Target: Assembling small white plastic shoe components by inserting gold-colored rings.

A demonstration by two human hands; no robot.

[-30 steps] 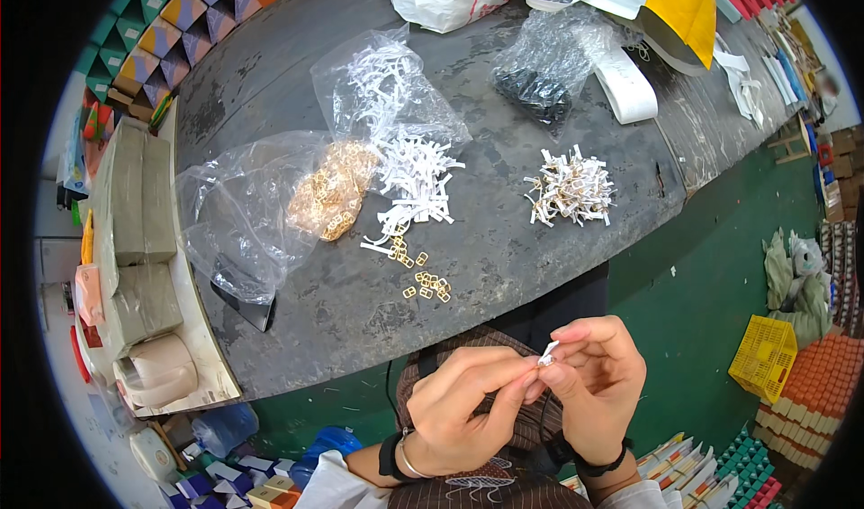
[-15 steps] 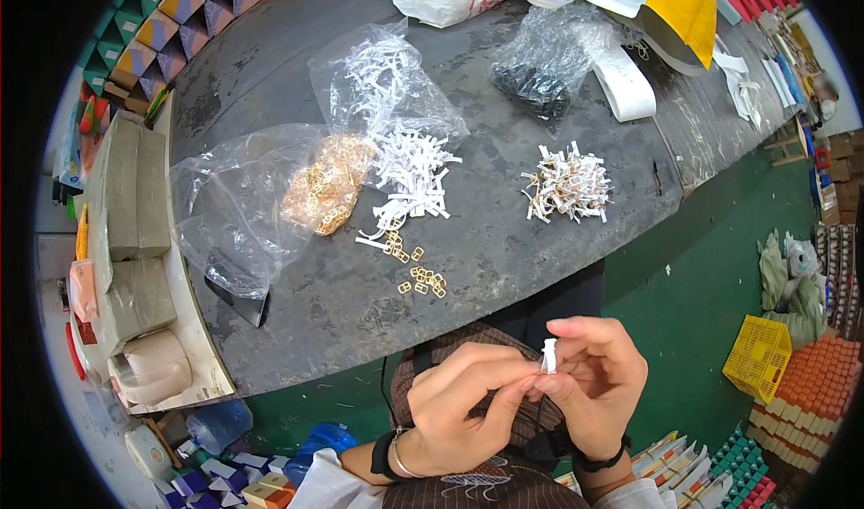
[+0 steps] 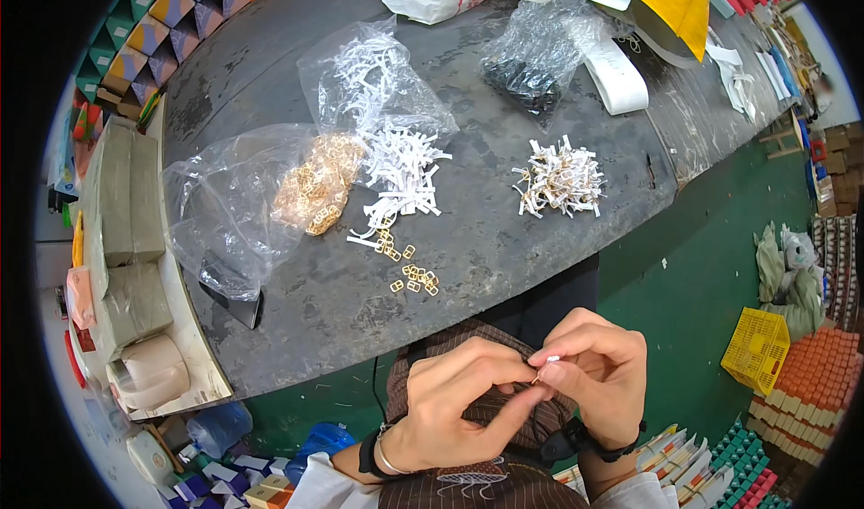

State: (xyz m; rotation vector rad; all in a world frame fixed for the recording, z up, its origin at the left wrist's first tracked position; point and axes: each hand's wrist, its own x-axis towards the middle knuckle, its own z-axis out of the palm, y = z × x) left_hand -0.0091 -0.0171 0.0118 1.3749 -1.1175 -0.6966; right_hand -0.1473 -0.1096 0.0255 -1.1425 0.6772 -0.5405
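Observation:
Both my hands meet in front of my lap, just off the table's front edge. My right hand [image 3: 596, 378] pinches a short white strap piece [image 3: 553, 359], of which only a small bit shows between thumb and forefinger. My left hand [image 3: 470, 405] is closed at the fingertips on a tiny gold buckle [image 3: 537, 380], mostly hidden by the fingers. On the table lie loose gold buckles [image 3: 418, 278], a heap of white strap pieces [image 3: 402, 171] and, farther right, a pile of straps with gold buckles on them [image 3: 562, 180].
A clear bag of gold buckles [image 3: 317, 185] lies on the dark table [image 3: 486, 212], left of the straps. Behind are a bag of white straps [image 3: 371, 77], a bag of black pieces [image 3: 531, 77] and a white band roll [image 3: 618, 81]. A yellow crate [image 3: 756, 351] stands on the floor.
My right fingers have closed over the white strap piece, which stood upright between the fingertips before and is now mostly covered. A bit of gold now shows at my left fingertips.

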